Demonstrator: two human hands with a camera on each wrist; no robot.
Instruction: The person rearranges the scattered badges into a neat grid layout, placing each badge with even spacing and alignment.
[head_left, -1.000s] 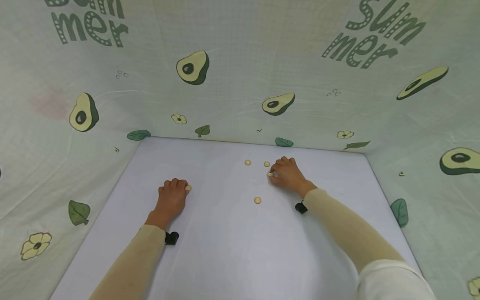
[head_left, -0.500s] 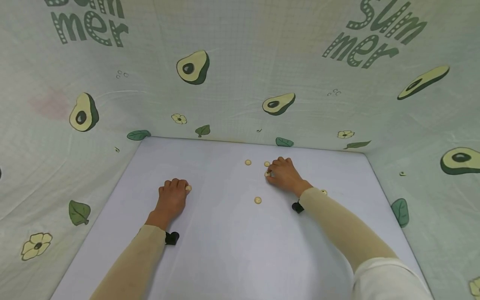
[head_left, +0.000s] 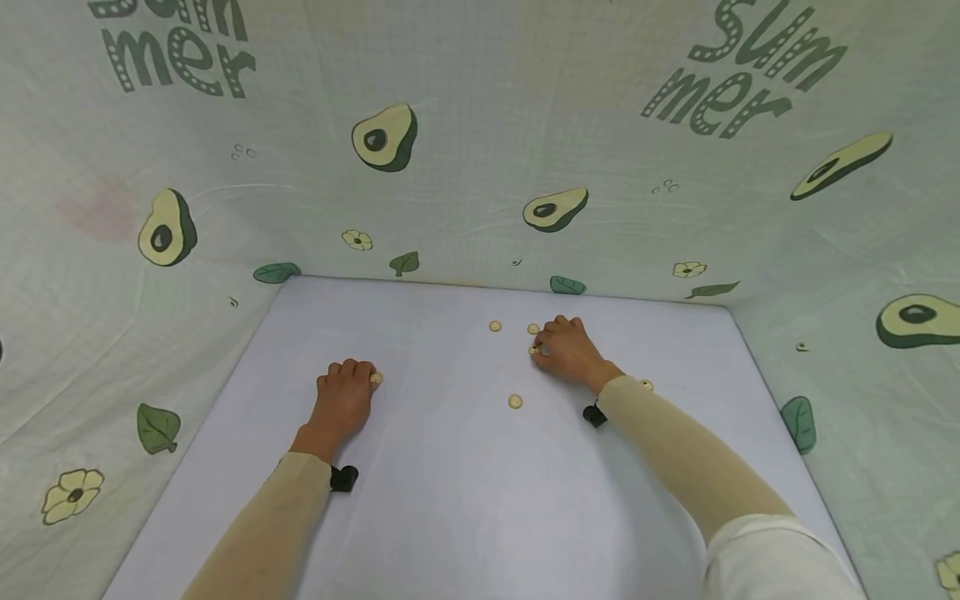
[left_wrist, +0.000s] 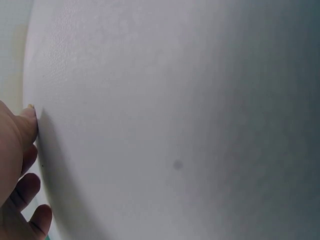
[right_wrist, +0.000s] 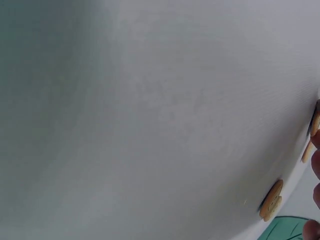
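In the head view my left hand (head_left: 345, 398) rests on the white table at the left, its thumb and a fingertip pinching a small round wooden button (head_left: 377, 378). The left wrist view has the left thumb (left_wrist: 29, 122) at its edge, the button mostly hidden behind it. Farther right, my right hand (head_left: 572, 354) pinches another wooden button (head_left: 535, 349) at the table surface, just below a loose button (head_left: 533, 329). At the right wrist view's edge, the held button (right_wrist: 315, 122) shows beside the fingertips.
More buttons lie on the white tabletop (head_left: 435, 500): a back button (head_left: 496, 326), a middle button (head_left: 515, 402) and a button (head_left: 647, 385) partly behind the right sleeve. A printed cloth (head_left: 465, 150) with avocados rises behind and along both sides.
My right hand has shifted slightly left with its button, and the button beside the right sleeve has come into view. The left hand has stayed in place.
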